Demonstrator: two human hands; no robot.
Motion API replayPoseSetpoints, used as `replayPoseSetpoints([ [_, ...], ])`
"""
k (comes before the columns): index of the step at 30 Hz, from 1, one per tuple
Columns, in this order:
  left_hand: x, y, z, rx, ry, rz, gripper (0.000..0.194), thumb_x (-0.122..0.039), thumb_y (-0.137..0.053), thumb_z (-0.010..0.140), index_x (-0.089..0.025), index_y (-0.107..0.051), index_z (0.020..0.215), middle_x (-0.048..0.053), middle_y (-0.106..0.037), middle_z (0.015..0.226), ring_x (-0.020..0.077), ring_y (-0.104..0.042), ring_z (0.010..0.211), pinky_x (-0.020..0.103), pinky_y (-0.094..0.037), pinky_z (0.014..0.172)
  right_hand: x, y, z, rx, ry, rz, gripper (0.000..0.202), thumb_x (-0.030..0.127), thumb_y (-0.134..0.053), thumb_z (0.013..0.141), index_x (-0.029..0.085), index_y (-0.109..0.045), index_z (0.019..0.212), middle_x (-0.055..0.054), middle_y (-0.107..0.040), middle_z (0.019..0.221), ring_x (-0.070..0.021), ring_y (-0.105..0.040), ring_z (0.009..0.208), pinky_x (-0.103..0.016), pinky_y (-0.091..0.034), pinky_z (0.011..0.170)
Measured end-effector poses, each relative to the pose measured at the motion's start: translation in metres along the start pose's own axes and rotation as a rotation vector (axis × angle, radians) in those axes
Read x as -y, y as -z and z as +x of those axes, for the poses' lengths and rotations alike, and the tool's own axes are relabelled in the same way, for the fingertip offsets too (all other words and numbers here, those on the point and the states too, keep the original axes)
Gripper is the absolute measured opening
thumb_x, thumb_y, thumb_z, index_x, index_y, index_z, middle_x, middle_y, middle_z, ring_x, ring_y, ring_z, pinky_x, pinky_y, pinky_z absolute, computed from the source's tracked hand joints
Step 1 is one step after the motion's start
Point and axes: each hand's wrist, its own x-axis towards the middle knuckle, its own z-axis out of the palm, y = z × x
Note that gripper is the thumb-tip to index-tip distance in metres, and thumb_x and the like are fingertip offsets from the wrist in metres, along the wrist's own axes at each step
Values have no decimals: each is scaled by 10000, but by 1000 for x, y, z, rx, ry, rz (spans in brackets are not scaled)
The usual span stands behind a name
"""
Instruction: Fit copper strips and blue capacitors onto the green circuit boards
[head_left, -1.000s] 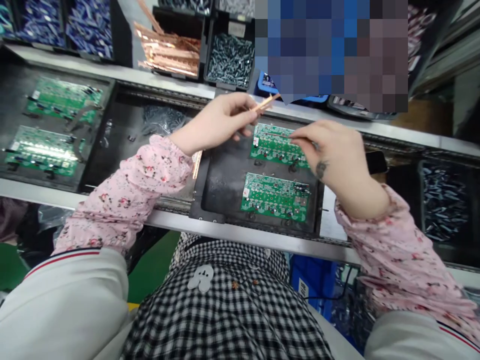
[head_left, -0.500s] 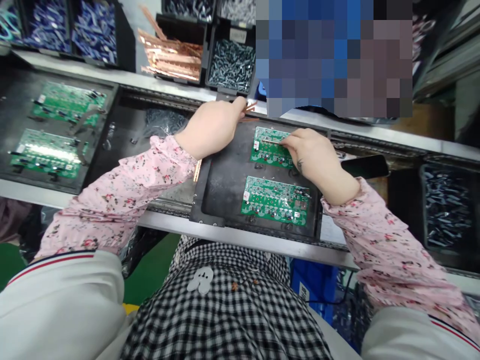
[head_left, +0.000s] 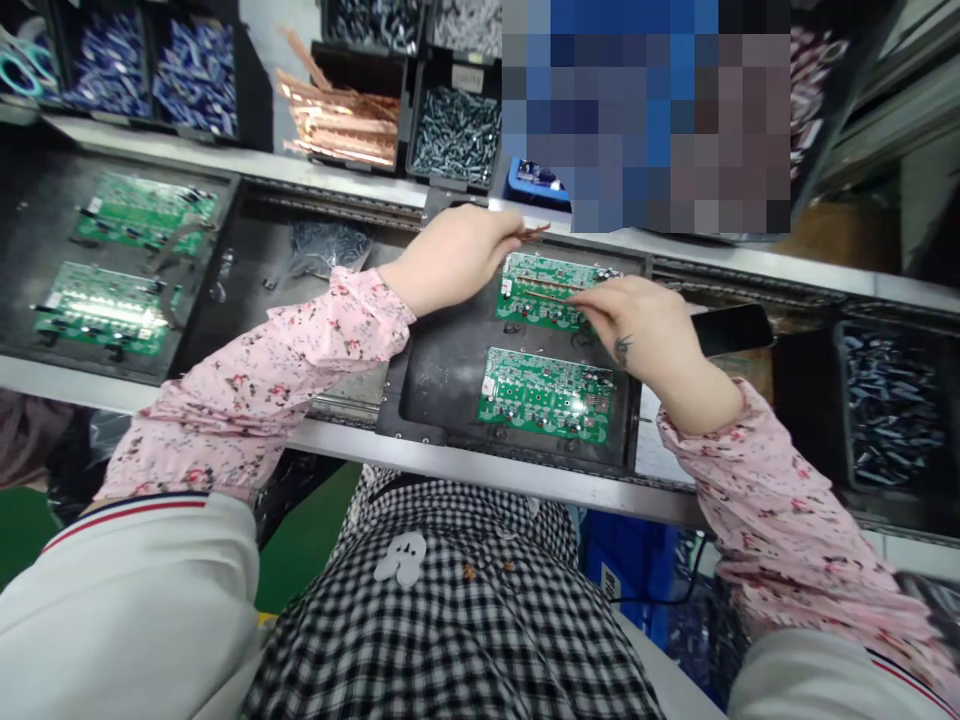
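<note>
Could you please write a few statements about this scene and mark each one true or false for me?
1. The left hand holds copper strips. True.
2. The tray in the middle of the picture holds an upper green board and a lower green board. True.
3. The right hand is at the lower green board. False: it is at the upper green board, holding a thin strip.
4. In the picture, the stacked copper is right of the small dark parts. False: it is on their left.
5. Both sleeves are plain blue. False: they are pink with flowers.
</note>
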Motion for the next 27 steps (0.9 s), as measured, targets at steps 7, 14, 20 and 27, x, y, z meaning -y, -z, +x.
replayPoseSetpoints([
  [7,14,-13,-9,-7,22,-67,275,-191,-448,975,-145,-699,1077,95,-683,859,245,-650,926,339,-460,880,8,-5,1,107,19,-94,317,263,-450,996,242,-766,998,-92,-755,933,-277,-670,883,-426,-514,739],
  [14,17,-17,-13,-75,66,67,323,-164,-466,957,-93,-629,1226,148,-677,890,270,-641,923,338,-476,863,9,-3,4,161,19,-138,296,206,-464,971,206,-759,950,-117,-724,901,-286,-633,851,-419,-467,692],
  [20,-27,-11,-19,15,37,63,356,-87,-475,931,-47,-584,1268,177,-681,940,278,-655,932,354,-472,884,50,10,11,0,36,-57,291,245,-461,983,220,-699,1150,-143,-684,1178,-324,-588,1057,-466,-482,841],
  [27,-46,-13,-37,-36,-141,-294,207,-166,-495,983,-172,-655,1114,85,-675,998,246,-646,1019,362,-468,955,63,19,-36,-2,-75,106,221,302,-489,992,268,-706,1009,-66,-735,927,-267,-659,872,-416,-520,780],
])
